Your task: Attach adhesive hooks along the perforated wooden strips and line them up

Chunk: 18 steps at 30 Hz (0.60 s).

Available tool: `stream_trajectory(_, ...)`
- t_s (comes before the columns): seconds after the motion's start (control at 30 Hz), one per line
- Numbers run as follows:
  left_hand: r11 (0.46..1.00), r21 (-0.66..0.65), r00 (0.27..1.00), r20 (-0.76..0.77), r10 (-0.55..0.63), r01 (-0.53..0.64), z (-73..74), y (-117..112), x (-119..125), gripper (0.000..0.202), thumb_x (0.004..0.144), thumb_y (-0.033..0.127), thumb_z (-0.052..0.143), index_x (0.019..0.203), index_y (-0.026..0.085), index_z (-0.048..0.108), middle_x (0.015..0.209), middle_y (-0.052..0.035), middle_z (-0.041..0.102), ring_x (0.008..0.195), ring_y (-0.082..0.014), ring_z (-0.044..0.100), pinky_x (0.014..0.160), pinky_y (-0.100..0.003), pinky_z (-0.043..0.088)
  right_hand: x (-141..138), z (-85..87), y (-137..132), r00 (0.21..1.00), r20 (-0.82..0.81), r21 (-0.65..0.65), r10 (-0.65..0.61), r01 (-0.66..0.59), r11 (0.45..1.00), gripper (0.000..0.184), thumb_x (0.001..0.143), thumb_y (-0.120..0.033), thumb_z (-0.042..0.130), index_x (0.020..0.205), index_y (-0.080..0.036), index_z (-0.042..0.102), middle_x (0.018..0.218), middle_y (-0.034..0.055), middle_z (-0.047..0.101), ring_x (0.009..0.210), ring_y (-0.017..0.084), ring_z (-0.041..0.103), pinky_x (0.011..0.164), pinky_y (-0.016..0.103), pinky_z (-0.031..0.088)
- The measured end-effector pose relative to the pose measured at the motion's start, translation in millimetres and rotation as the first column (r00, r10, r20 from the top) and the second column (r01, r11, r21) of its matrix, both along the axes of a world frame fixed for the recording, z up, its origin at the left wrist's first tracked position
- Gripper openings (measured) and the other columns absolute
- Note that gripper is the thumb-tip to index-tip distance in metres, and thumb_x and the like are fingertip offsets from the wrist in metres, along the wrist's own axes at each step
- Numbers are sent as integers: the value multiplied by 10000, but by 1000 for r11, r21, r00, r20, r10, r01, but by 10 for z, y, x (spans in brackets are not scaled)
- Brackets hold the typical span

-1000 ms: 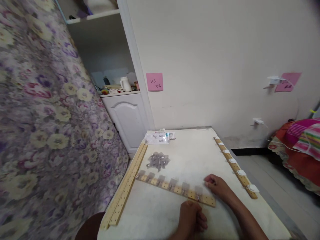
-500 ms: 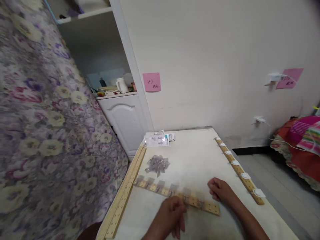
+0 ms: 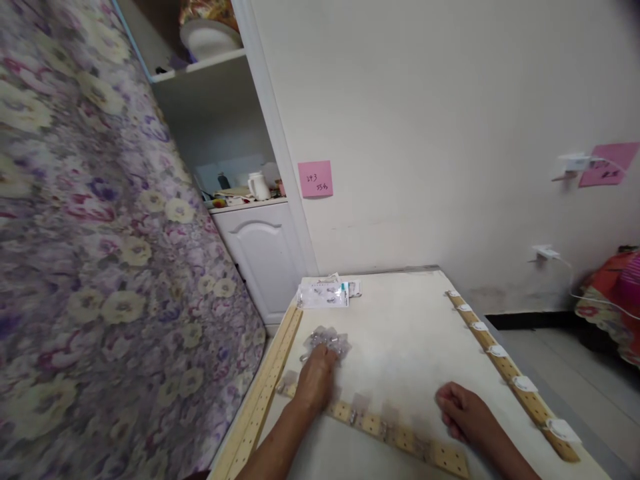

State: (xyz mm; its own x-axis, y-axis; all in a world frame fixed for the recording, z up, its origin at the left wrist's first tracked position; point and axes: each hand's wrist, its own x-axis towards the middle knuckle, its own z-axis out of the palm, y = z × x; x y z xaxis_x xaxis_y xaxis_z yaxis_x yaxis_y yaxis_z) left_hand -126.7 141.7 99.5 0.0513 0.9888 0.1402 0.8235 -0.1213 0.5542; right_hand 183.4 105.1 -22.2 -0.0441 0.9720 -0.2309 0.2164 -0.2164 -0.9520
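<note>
My left hand (image 3: 316, 380) reaches over the wooden strip to a pile of clear plastic hooks (image 3: 327, 339), its fingers bent together at the near edge of the pile. The fingertips are partly hidden, and whatever they grip does not show. Curled closed above the table at the right is my right hand (image 3: 460, 410), with nothing visible in it. Between the hands and below them lies a drilled wooden strip (image 3: 370, 423) carrying several clear hooks with metal parts. My left forearm covers part of this strip.
Two longer drilled wooden strips (image 3: 267, 393) lie along the table's left edge. At the right edge, another strip (image 3: 505, 367) bears several white hooks. Packaged hooks (image 3: 324, 295) lie at the back left of the white table (image 3: 400, 320). A floral curtain (image 3: 125, 267) hangs at left.
My left hand has moved from the near side of the wooden strip forward and left to the pile of hooks. The right hand stays curled near the strip's right end. The view has shifted slightly.
</note>
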Motion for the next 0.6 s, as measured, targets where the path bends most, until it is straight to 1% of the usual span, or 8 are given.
stream_trajectory(0.13,997,11,978,-196,-77,81,-125,118,48,191,773,108,424,793,186,597,968,-83,607,980,-234,515,881,-335,346,-2,-31,19,1000,-7,-6,-1,1,1000,228,735,-455,499,720,-232,457,492,-62,562,353,86,495,365,205,284)
stream_trajectory(0.27,990,7,949,-287,-135,143,-168,222,25,191,756,89,429,780,180,595,969,-86,613,999,-234,511,911,-341,341,-9,-36,27,1000,-3,2,-3,3,1000,224,744,-439,497,713,-224,443,467,-74,542,333,70,468,359,192,280)
stream_trajectory(0.37,989,26,950,-283,-133,146,-118,257,-7,190,800,135,400,752,191,575,876,-59,616,902,-210,536,850,-319,373,-13,-36,28,1000,-9,9,3,-2,1000,216,753,-428,486,720,-220,439,478,-74,548,334,65,470,358,185,281)
stream_trajectory(0.47,992,92,973,-221,-66,89,-13,259,-28,241,864,211,327,762,204,546,792,-22,589,782,-179,535,744,-292,388,-17,-45,32,1000,-6,24,0,0,1000,219,752,-433,490,720,-222,441,484,-71,556,336,68,479,359,187,282)
stream_trajectory(0.53,987,156,986,-165,-23,49,56,253,-32,238,869,253,327,755,211,532,801,-13,576,774,-169,528,717,-281,380,-21,-50,37,1000,3,24,-12,12,1000,226,749,-442,492,714,-225,443,472,-72,548,335,73,482,359,191,282)
stream_trajectory(0.6,977,213,995,-104,8,14,100,255,-35,197,839,250,363,734,214,526,812,-7,571,785,-163,529,719,-271,377,-27,-46,40,1000,8,19,-17,17,1000,235,740,-456,495,709,-228,447,464,-73,540,334,79,484,358,196,281)
